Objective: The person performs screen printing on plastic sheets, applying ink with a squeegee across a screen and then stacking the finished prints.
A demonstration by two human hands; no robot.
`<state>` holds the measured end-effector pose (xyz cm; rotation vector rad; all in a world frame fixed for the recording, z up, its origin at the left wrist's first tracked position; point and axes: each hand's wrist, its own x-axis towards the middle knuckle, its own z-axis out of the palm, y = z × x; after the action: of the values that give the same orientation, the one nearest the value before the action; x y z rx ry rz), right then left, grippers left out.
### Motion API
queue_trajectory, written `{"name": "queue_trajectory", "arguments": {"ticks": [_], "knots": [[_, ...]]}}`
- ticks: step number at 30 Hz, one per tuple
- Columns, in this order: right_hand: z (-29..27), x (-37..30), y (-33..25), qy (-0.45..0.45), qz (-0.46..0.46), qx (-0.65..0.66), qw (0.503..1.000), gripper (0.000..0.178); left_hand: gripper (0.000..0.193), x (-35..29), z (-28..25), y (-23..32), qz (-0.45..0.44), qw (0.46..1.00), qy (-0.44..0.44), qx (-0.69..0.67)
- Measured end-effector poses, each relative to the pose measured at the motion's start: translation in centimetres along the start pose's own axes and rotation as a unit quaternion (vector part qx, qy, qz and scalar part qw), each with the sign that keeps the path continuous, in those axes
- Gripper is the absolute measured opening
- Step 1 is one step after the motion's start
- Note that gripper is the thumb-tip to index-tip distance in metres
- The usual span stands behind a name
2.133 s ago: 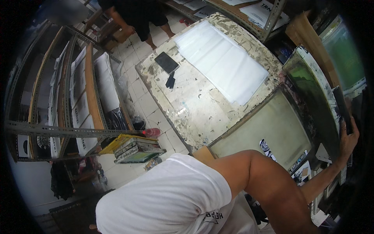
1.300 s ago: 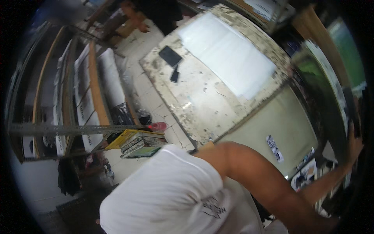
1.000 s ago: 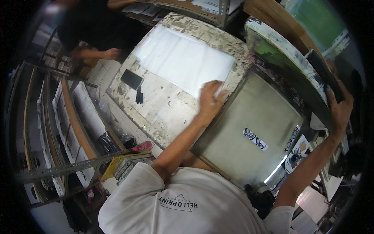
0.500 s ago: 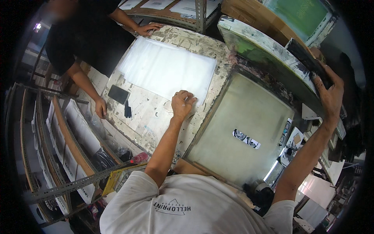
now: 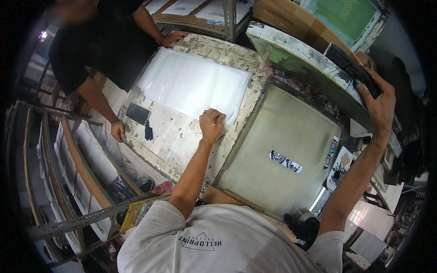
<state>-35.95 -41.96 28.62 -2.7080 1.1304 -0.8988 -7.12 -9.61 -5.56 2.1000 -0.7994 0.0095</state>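
Observation:
On the paint-stained table lies a stack of thin white sheets [image 5: 191, 82]. My left hand [image 5: 212, 125] is at its near edge, thumb and fingers drawn together; what they pinch, if anything, is hidden. High on the right, my right hand [image 5: 381, 100] is closed around the edge of a raised screen-printing frame [image 5: 305, 59], with dark smudges on the thumb. Beside its fingers a black bar [image 5: 343, 59] rests along the frame. Below the raised frame, a pale flat screen or panel [image 5: 282, 127] carries a small black-and-white patterned strip [image 5: 286, 161].
Across the table stands a person in black [image 5: 104, 45], one hand [image 5: 170, 38] on the table top, the other [image 5: 118, 130] at its left edge. A dark phone [image 5: 138, 113] lies nearby. Metal racks [image 5: 91, 216] stand at left, a cardboard box [image 5: 296, 22] behind the raised frame.
My left fingers have drawn closer together at the sheets' near edge. My right hand stays on the raised frame. The whole view has shifted slightly.

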Motion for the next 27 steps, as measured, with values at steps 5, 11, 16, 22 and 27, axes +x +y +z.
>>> {"name": "queue_trajectory", "arguments": {"ticks": [5, 11, 16, 22, 27], "knots": [[-0.2, -0.3, -0.7, -0.003, 0.004, -0.010, 1.000, 0.063, 0.005, 2.5, -1.8, 2.3, 0.056, 0.984, 0.169, -0.020], [-0.4, -0.1, -1.7, 0.013, -0.019, -0.029, 0.999, 0.059, 0.010, 2.8, -2.0, 8.8, 0.167, 0.975, -0.026, -0.141], [-0.9, -0.5, -2.1, 0.009, -0.055, 0.008, 0.998, 0.051, 0.047, -2.6, 0.6, 10.7, 0.228, 0.954, -0.174, 0.089], [-0.9, -0.3, -2.5, -0.030, -0.016, 0.035, 0.999, 0.051, 0.052, -4.4, 7.2, 10.5, 0.253, 0.903, -0.331, 0.107], [-0.7, -0.1, -2.0, 0.029, -0.098, -0.028, 0.994, 0.052, 0.048, -4.9, 13.8, 14.7, 0.328, 0.869, -0.367, 0.057]]}}
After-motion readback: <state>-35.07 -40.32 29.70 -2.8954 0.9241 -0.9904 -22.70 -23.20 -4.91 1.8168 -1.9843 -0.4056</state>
